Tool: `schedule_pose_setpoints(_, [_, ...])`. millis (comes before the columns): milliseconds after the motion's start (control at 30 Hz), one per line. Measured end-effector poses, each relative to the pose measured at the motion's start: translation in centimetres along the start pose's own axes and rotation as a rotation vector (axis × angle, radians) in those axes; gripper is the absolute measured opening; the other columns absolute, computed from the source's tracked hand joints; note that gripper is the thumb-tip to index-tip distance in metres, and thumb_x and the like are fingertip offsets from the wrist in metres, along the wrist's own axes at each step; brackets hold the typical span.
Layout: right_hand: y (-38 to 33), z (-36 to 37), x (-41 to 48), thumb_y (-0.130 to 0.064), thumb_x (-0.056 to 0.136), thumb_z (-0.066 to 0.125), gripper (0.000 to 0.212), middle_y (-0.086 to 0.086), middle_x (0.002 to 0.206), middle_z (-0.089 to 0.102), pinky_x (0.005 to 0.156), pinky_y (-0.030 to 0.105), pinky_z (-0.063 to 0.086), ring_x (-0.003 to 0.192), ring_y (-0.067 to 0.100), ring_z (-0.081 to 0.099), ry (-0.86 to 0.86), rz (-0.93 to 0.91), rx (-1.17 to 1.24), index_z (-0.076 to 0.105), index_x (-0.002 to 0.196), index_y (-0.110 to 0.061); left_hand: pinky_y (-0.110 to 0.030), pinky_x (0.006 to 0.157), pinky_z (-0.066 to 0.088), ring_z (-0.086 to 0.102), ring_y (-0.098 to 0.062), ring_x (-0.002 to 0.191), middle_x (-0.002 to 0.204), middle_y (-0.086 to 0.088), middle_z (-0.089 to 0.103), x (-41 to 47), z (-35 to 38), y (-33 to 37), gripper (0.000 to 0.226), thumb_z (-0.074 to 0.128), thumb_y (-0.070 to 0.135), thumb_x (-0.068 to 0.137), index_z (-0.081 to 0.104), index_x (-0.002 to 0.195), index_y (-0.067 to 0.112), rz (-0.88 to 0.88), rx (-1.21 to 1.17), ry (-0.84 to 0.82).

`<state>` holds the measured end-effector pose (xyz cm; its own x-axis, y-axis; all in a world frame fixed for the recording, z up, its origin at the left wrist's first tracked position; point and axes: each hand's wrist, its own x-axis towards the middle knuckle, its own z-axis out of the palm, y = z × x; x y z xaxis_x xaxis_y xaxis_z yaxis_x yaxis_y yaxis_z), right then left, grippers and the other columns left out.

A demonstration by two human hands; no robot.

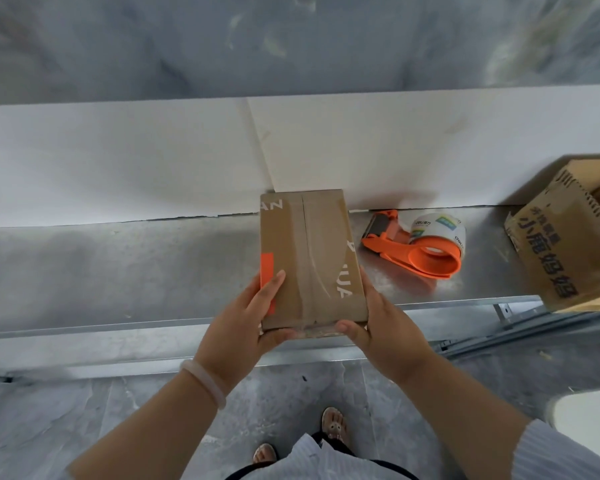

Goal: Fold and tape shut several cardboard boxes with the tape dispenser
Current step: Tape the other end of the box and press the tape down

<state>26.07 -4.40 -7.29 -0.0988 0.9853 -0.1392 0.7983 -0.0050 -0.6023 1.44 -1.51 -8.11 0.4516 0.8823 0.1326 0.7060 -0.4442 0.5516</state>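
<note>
Hidden bits first: right hand (385,330) has only the thumb showing, on the near end face of the small cardboard box (309,261); its fingers run down the box's right side, out of sight. Left hand (243,327): thumb at the near end, one finger lying on top over part of an orange patch, the other fingers tucked down the left side. Grip on both sides is clamped on the box at its near end. Box sits over the front part of the metal worktop (118,265), near end past the front edge; can't tell if the underside rests on it or is lifted. Top seam is covered lengthwise by clear tape. The larger cardboard box (561,244), far right on the worktop, is cut off by the frame edge, top flaps open, inside not visible. A white object (586,420) at lower right is also cut off, can't identify. Writing: white letters "AN" at the small box's far-left corner and "UA" on its right edge, both wrapping off the face, so words incomplete. Larger box carries big dark Chinese characters, apparently 小鹿妈妈; the smaller line beside them is unreadable. Orange tape dispenser (413,247) lies on its side just right of the small box, not touching; the roll's label print is too small to read.
</note>
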Motion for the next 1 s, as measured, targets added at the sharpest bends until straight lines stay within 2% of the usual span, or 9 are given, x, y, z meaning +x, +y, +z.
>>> schedule_pose_setpoints(133, [0.6, -0.4, 0.3, -0.081, 0.079, 0.034, 0.106, 0.004, 0.143, 0.051, 0.098, 0.034, 0.047, 0.124, 0.02, 0.053, -0.028, -0.06, -0.055, 0.001, 0.157, -0.018, -0.039, 0.086, 0.057, 0.063, -0.029, 0.109, 0.148, -0.014, 0.043, 0.2, -0.2, -0.4, 0.081, 0.033, 0.072, 0.09, 0.03, 0.148, 0.015, 0.072, 0.079, -0.002])
schedule_pose_setpoints(333, [0.3, -1.3, 0.2, -0.078, 0.077, 0.04, 0.105, -0.003, 0.148, 0.045, 0.099, 0.027, 0.042, 0.127, 0.016, 0.05, -0.065, -0.104, -0.101, -0.002, 0.157, -0.022, -0.037, 0.078, 0.059, 0.065, -0.026, 0.104, 0.151, -0.011, 0.04, -0.1, 0.0, -0.2, 0.085, 0.037, 0.076, 0.084, 0.023, 0.15, 0.022, 0.018, 0.128, -0.003])
schedule_pose_setpoints(500, [0.6, -1.0, 0.6, -0.077, 0.078, 0.036, 0.103, -0.002, 0.136, 0.058, 0.089, 0.027, 0.048, 0.113, 0.017, 0.06, -0.043, -0.114, -0.123, 0.004, 0.157, -0.019, -0.043, 0.072, 0.061, 0.066, -0.03, 0.102, 0.151, -0.012, 0.04, 0.2, 0.0, -0.2, 0.083, 0.024, 0.078, 0.087, 0.019, 0.15, 0.024, 0.029, 0.202, -0.016])
schedule_pose_setpoints(600, [1.4, -1.4, 0.9, -0.081, 0.081, 0.029, 0.101, -0.002, 0.132, 0.061, 0.087, 0.026, 0.046, 0.112, 0.018, 0.061, -0.081, -0.142, -0.163, 0.0, 0.157, -0.021, -0.042, 0.081, 0.059, 0.065, -0.031, 0.106, 0.152, -0.015, 0.037, 0.2, -0.4, -0.8, 0.081, 0.023, 0.074, 0.091, 0.018, 0.152, 0.021, 0.079, 0.161, -0.037])
schedule_pose_setpoints(700, [2.4, -2.1, 1.1, -0.087, 0.078, 0.009, 0.102, -0.001, 0.139, 0.056, 0.097, 0.029, 0.043, 0.12, 0.017, 0.055, -0.169, -0.167, -0.237, 0.002, 0.157, -0.023, -0.038, 0.094, 0.051, 0.057, -0.031, 0.122, 0.157, -0.011, 0.028, -0.4, -0.8, -2.0, 0.08, 0.026, 0.067, 0.094, 0.009, 0.155, 0.018, 0.144, 0.103, -0.051])
schedule_pose_setpoints(800, [2.5, -2.4, 1.1, -0.09, 0.073, -0.002, 0.108, 0.0, 0.142, 0.053, 0.102, 0.027, 0.037, 0.125, 0.017, 0.051, -0.239, -0.134, -0.236, 0.01, 0.157, -0.022, -0.035, 0.091, 0.051, 0.061, -0.028, 0.117, 0.156, -0.008, 0.028, -0.5, -1.0, -2.3, 0.077, 0.024, 0.065, 0.095, 0.006, 0.155, 0.02, 0.172, 0.109, -0.043])
schedule_pose_setpoints(867, [2.3, -2.6, 1.0, -0.09, 0.073, 0.0, 0.106, -0.003, 0.146, 0.049, 0.104, 0.025, 0.034, 0.129, 0.015, 0.047, -0.275, -0.104, -0.2, 0.01, 0.157, -0.026, -0.034, 0.093, 0.051, 0.058, -0.018, 0.119, 0.159, 0.0, 0.023, -0.6, -0.9, -2.5, 0.074, 0.025, 0.069, 0.093, 0.003, 0.154, 0.034, 0.13, 0.023, -0.064])
schedule_pose_setpoints(933, [2.1, -2.9, 0.7, -0.088, 0.076, 0.008, 0.096, -0.012, 0.151, 0.04, 0.109, 0.023, 0.03, 0.135, 0.007, 0.039, -0.306, -0.07, -0.094, 0.007, 0.156, -0.034, -0.035, 0.104, 0.046, 0.044, -0.008, 0.132, 0.162, 0.011, 0.013, -0.9, -0.8, -2.5, 0.073, 0.029, 0.074, 0.09, -0.001, 0.151, 0.047, 0.045, -0.158, -0.106])
schedule_pose_setpoints(1000, [1.3, -2.6, 0.1, -0.081, 0.083, 0.02, 0.081, -0.027, 0.15, 0.034, 0.116, 0.024, 0.026, 0.138, -0.006, 0.031, -0.278, -0.002, 0.182, 0.013, 0.154, -0.042, -0.034, 0.112, 0.038, 0.03, -0.003, 0.141, 0.16, 0.02, 0.011, -1.2, -0.5, -1.6, 0.075, 0.031, 0.076, 0.088, -0.002, 0.15, 0.05, -0.084, -0.413, -0.121])
